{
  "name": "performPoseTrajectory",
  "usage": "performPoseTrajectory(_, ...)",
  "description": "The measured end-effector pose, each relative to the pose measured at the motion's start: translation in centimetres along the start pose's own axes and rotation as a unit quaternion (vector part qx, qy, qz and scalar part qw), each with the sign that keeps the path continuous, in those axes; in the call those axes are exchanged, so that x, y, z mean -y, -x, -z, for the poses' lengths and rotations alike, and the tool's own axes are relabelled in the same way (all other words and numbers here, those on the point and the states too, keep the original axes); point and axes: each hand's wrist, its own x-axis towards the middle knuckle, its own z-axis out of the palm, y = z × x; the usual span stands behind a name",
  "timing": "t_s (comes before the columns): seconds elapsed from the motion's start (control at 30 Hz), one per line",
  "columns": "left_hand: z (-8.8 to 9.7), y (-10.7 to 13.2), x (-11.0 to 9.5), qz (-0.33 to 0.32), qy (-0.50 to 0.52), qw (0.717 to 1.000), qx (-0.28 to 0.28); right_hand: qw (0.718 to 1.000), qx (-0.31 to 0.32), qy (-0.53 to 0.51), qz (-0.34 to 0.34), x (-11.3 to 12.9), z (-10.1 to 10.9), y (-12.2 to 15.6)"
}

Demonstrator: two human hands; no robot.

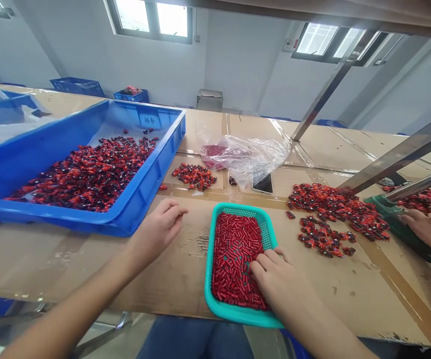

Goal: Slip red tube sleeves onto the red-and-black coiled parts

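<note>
My right hand (pixel 273 276) rests inside a small teal basket (pixel 237 313) on the cardboard-covered table, fingers curled down into the small red tubes (pixel 233 254) that fill it. What those fingers grip, if anything, is hidden among the tubes. My left hand (pixel 159 229) hovers over the bare cardboard left of the basket, just in front of the big blue tray (pixel 21 159), with fingertips drawn together in a pinch; I cannot make out anything between them. The blue tray holds a heap of red-and-black parts (pixel 88 172).
Loose piles of red-and-black parts (pixel 335 209) lie right of the basket, and a smaller pile (pixel 195 176) lies behind it. A clear plastic bag (pixel 245 157) and a phone (pixel 263 184) lie further back. Another person's hand (pixel 430 229) works at the right edge by a green fixture (pixel 390 209).
</note>
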Motion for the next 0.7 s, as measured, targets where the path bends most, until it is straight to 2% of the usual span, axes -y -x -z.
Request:
performPoseTrajectory(0.13,-0.4,3.3,-3.3,0.025,0.171,0.984,-0.044,0.999,0.000,-0.047,-0.006,-0.1,1.0,-0.3)
performPoseTrajectory(0.23,-0.8,5.1,-5.3,0.058,0.279,0.957,-0.046,0.992,-0.001,-0.127,-0.015,0.3,2.8,-0.7)
performPoseTrajectory(0.3,-1.0,6.0,-6.4,0.103,0.396,0.911,-0.049,0.967,-0.012,-0.249,-0.043,0.9,4.1,-0.9)
performPoseTrajectory(0.4,-1.3,7.1,-7.9,0.156,0.554,0.816,-0.047,0.893,-0.034,-0.436,-0.105,2.4,5.7,-1.1)
performPoseTrajectory(0.43,-1.3,7.4,-8.3,0.155,0.572,0.804,-0.041,0.874,-0.045,-0.470,-0.117,3.0,6.1,-1.3)
performPoseTrajectory(0.5,-1.3,7.9,-9.1,0.137,0.570,0.810,-0.022,0.847,-0.083,-0.512,-0.119,4.0,6.6,-1.6)
performPoseTrajectory(0.57,-1.2,8.5,-9.7,0.103,0.533,0.839,-0.013,0.835,-0.128,-0.529,-0.086,4.8,7.1,-2.0)
performPoseTrajectory(0.7,-0.9,9.7,-10.6,0.029,0.425,0.904,-0.034,0.848,-0.168,-0.503,-0.018,5.7,7.9,-2.8)
